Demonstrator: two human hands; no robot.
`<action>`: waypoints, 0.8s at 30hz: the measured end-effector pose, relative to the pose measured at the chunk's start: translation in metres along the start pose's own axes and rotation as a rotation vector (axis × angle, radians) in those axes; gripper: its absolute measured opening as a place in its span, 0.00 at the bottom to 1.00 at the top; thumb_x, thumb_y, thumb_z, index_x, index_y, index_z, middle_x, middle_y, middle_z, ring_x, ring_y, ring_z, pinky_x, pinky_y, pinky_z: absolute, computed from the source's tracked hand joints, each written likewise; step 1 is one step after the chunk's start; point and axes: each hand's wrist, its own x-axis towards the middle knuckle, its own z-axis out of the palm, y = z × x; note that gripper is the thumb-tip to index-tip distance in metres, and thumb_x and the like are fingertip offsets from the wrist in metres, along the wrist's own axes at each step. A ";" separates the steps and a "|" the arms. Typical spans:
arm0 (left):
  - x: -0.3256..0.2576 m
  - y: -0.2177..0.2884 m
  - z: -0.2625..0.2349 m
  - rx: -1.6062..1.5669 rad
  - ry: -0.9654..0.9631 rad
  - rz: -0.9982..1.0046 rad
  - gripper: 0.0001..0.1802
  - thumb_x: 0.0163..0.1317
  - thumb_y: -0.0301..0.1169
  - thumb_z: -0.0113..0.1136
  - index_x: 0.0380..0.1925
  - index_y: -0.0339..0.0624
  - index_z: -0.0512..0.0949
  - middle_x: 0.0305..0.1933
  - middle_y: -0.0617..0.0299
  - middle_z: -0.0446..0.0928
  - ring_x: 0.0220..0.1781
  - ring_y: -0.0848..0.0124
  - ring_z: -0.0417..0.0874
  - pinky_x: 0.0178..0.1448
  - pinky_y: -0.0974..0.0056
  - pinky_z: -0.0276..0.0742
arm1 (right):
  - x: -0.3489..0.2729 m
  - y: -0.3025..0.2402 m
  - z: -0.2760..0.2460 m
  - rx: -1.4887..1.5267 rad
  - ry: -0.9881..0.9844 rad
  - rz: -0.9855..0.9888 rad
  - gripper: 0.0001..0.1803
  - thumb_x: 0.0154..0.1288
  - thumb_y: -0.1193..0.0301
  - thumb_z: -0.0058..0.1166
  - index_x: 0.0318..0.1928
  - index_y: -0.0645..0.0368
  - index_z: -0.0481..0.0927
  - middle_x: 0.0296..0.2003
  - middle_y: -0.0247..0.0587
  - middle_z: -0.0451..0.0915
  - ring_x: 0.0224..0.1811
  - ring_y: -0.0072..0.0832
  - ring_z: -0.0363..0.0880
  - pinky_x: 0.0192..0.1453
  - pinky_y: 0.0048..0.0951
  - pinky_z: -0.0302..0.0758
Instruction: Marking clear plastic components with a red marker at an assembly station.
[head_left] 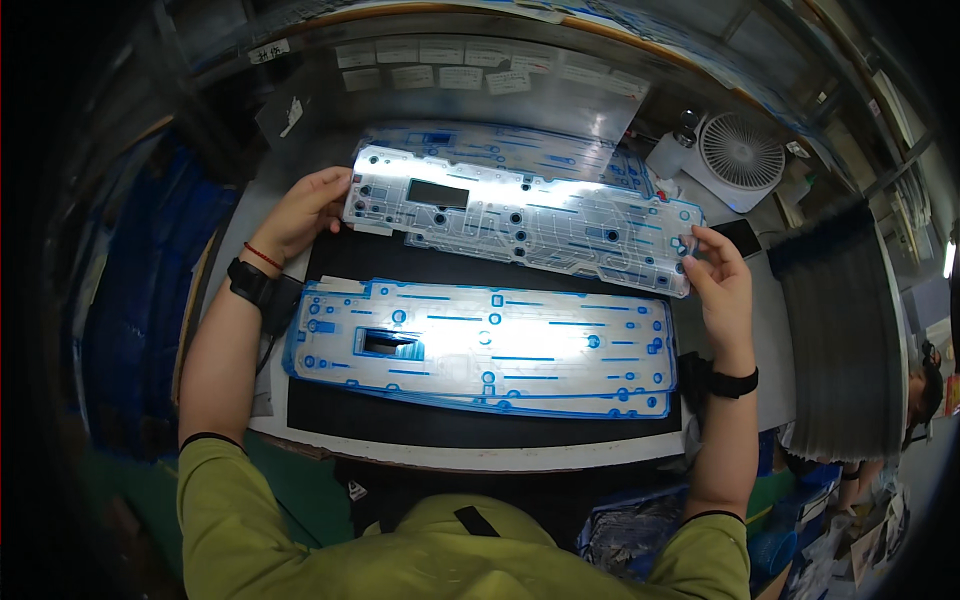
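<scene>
My left hand point(308, 212) is closed on the left end of a long, thin silvery film sheet point(560, 220), with fingers and thumb at its edge. At the other end, the fingertips and thumb of my right hand point(722, 272) pinch the sheet's right edge. The sheet is held up at a slant, its right end nearer me. It has fine lines, small dark holes and a rectangular cutout. Nearer to me lies a stack of similar sheets point(540, 355) with blue marks and blue edges, slightly fanned at the front. A further stack of blue-marked sheets point(480, 143) lies behind, partly hidden by the held one.
A black mat point(330, 412) covers the white worktable point(455, 456). At the back right stand a white fan point(742, 150) and a small bottle point(672, 148). Paper labels point(460, 78) line the back panel. A dark stack of sheets point(840, 330) is at the right.
</scene>
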 end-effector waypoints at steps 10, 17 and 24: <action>0.004 -0.001 0.001 -0.008 0.036 -0.012 0.09 0.71 0.35 0.54 0.45 0.44 0.76 0.32 0.73 0.77 0.30 0.85 0.75 0.30 0.79 0.68 | 0.001 0.001 -0.003 0.019 0.000 -0.006 0.21 0.66 0.81 0.56 0.60 0.65 0.72 0.50 0.35 0.73 0.38 0.14 0.78 0.38 0.15 0.72; 0.003 0.000 0.002 -0.001 0.042 -0.019 0.08 0.71 0.34 0.55 0.44 0.44 0.75 0.32 0.73 0.77 0.29 0.85 0.75 0.30 0.79 0.69 | 0.001 0.001 -0.003 0.019 0.003 -0.003 0.21 0.66 0.80 0.56 0.59 0.65 0.72 0.49 0.35 0.73 0.37 0.14 0.78 0.39 0.15 0.72; 0.004 -0.002 0.000 -0.007 0.036 -0.013 0.08 0.71 0.34 0.55 0.44 0.44 0.75 0.33 0.72 0.78 0.29 0.85 0.75 0.30 0.80 0.70 | 0.000 -0.001 -0.002 0.025 0.012 0.002 0.22 0.66 0.80 0.56 0.60 0.64 0.72 0.49 0.34 0.73 0.37 0.14 0.78 0.38 0.16 0.72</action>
